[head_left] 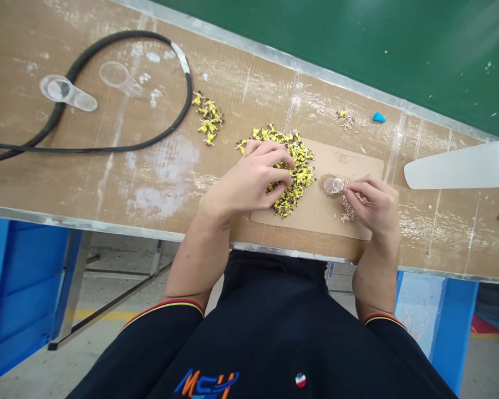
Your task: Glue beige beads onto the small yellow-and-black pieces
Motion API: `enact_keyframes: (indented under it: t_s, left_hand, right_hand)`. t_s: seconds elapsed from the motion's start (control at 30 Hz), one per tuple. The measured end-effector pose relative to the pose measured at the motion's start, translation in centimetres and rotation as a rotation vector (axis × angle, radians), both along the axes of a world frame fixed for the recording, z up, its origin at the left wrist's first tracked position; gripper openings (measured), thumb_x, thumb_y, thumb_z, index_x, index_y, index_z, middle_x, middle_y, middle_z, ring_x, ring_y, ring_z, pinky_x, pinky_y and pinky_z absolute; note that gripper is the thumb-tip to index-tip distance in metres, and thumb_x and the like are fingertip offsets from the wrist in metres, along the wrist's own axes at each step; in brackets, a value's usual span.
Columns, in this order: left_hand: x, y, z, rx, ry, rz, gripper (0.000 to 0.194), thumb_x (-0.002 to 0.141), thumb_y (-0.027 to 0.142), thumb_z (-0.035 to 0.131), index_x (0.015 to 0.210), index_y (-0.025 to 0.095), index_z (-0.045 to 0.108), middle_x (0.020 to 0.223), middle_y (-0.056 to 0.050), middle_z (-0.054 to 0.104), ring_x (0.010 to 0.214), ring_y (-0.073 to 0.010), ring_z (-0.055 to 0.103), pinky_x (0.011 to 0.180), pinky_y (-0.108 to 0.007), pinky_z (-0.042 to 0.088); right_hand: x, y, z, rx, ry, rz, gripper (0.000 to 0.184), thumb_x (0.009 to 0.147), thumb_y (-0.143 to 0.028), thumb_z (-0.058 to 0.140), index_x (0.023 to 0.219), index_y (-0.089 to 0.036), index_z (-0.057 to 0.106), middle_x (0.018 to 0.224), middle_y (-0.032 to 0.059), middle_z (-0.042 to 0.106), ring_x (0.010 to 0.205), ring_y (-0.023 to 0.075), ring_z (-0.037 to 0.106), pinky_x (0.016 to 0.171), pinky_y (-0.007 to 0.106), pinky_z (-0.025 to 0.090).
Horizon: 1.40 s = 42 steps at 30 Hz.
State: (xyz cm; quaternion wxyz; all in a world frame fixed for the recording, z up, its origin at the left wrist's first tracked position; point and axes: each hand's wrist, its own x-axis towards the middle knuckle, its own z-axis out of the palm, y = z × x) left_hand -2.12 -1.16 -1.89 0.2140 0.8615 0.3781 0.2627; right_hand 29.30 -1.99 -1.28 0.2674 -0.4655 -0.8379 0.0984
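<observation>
My left hand (pixel 260 173) reaches over a heap of small yellow figures with dark ends (pixel 298 185). Its fingers are curved and apart, the tips at the heap, and I see nothing held between them. Thumb and forefinger of my right hand (pixel 372 202) are pinched together at the rim of a small clear cup (pixel 331 185). Whatever lies in that pinch is too small to make out. Under and beside the right fingers is a scatter of tiny pale pieces (pixel 349 212). Heap, cup and pale pieces rest on a flat cardboard sheet (pixel 316 218).
A black cable (pixel 139 147) loops across the table's left side, near two clear plastic scoops (pixel 72 94). More yellow figures (pixel 209 119) lie left of the heap. A blue cone-shaped piece (pixel 378 117) sits toward the back. From the right juts a long white object (pixel 457 165).
</observation>
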Motion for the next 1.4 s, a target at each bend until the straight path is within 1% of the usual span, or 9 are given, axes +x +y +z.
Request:
enact_keyframes:
  t_s: [0.2,0.47,0.67,0.77,0.87,0.97,1.07,1.2,1.4]
  left_hand:
    - [0.2,0.0,0.1,-0.001,0.01,-0.005,0.02,0.096,0.017,0.054,0.084,0.021,0.069,0.11,-0.003,0.075,0.123,-0.0246,0.06,0.103,-0.045,0.038]
    - [0.0,0.1,-0.1,-0.043,-0.035,-0.001,0.014,0.1,0.019,0.052,0.091,0.021,0.063,0.115,-0.006,0.074,0.122,-0.0241,0.061,0.1,-0.043,0.038]
    - [0.3,-0.1,0.8,-0.045,-0.149,0.04,0.015,0.103,0.017,0.046,0.093,0.021,0.056,0.108,-0.005,0.074,0.112,-0.0192,0.065,0.099,-0.039,0.042]
    - [0.5,-0.2,0.7,-0.03,-0.233,0.127,0.014,0.105,0.02,0.044,0.097,0.021,0.055,0.1,-0.005,0.074,0.1,-0.0172,0.068,0.095,-0.039,0.046]
    - [1.2,-0.5,0.2,-0.056,-0.408,0.201,0.015,0.107,0.029,0.046,0.099,0.022,0.056,0.097,-0.006,0.073,0.094,-0.0163,0.069,0.09,-0.036,0.052]
    - [2.6,-1.1,-0.2,-0.151,-0.677,0.205,0.018,0.105,0.04,0.056,0.101,0.023,0.058,0.095,-0.005,0.07,0.086,-0.0144,0.068,0.079,-0.031,0.057]
    - [4.5,-1.7,-0.3,-0.294,-0.875,0.152,0.02,0.099,0.042,0.068,0.102,0.023,0.062,0.091,-0.002,0.068,0.076,-0.0108,0.066,0.069,-0.025,0.057]
    - [6.4,-2.2,-0.5,-0.489,-0.994,0.045,0.022,0.094,0.042,0.075,0.097,0.021,0.07,0.091,-0.003,0.07,0.069,-0.0086,0.066,0.065,-0.023,0.058]
    - [7.5,-2.6,-1.0,-0.727,-1.101,0.005,0.026,0.085,0.041,0.086,0.093,0.019,0.076,0.091,-0.004,0.074,0.071,-0.0103,0.072,0.068,-0.024,0.063]
  right_hand:
    - [-0.1,-0.1,0.4,0.023,0.107,-0.003,0.01,0.093,-0.022,0.071,0.084,-0.024,0.075,0.079,0.0016,0.074,0.064,0.0147,0.066,0.057,0.029,0.052]
    - [-0.4,-0.6,0.7,0.061,0.236,-0.1,0.009,0.09,-0.023,0.072,0.082,-0.025,0.075,0.073,0.0018,0.073,0.055,0.0134,0.058,0.046,0.03,0.046]
    - [-0.7,-0.7,0.7,0.064,0.288,-0.107,0.009,0.089,-0.024,0.07,0.081,-0.026,0.075,0.073,0.0013,0.072,0.053,0.0129,0.056,0.045,0.03,0.045]
    - [-0.7,-0.7,0.7,0.077,0.315,-0.079,0.009,0.089,-0.022,0.071,0.082,-0.026,0.075,0.074,0.0013,0.073,0.053,0.0125,0.056,0.045,0.029,0.044]
    - [-0.7,-0.7,0.7,0.092,0.343,-0.049,0.008,0.089,-0.021,0.072,0.083,-0.026,0.076,0.074,0.001,0.074,0.055,0.0121,0.058,0.045,0.028,0.043]
    - [-0.8,-0.8,0.7,0.088,0.349,-0.05,0.007,0.089,-0.023,0.073,0.083,-0.026,0.076,0.073,0.001,0.073,0.056,0.013,0.059,0.046,0.029,0.045]
    - [-1.0,-0.9,0.7,0.097,0.387,-0.011,0.007,0.088,-0.021,0.074,0.085,-0.027,0.076,0.073,0.0001,0.073,0.057,0.013,0.06,0.047,0.029,0.044]
    - [-1.2,-1.1,0.8,0.104,0.417,0.015,0.007,0.088,-0.021,0.074,0.085,-0.027,0.077,0.072,-0.0003,0.072,0.057,0.013,0.058,0.048,0.029,0.044]
    - [-1.6,-1.5,0.8,0.049,0.418,0.001,0.008,0.089,-0.026,0.074,0.082,-0.027,0.076,0.072,0.0005,0.072,0.057,0.0139,0.06,0.05,0.03,0.047]
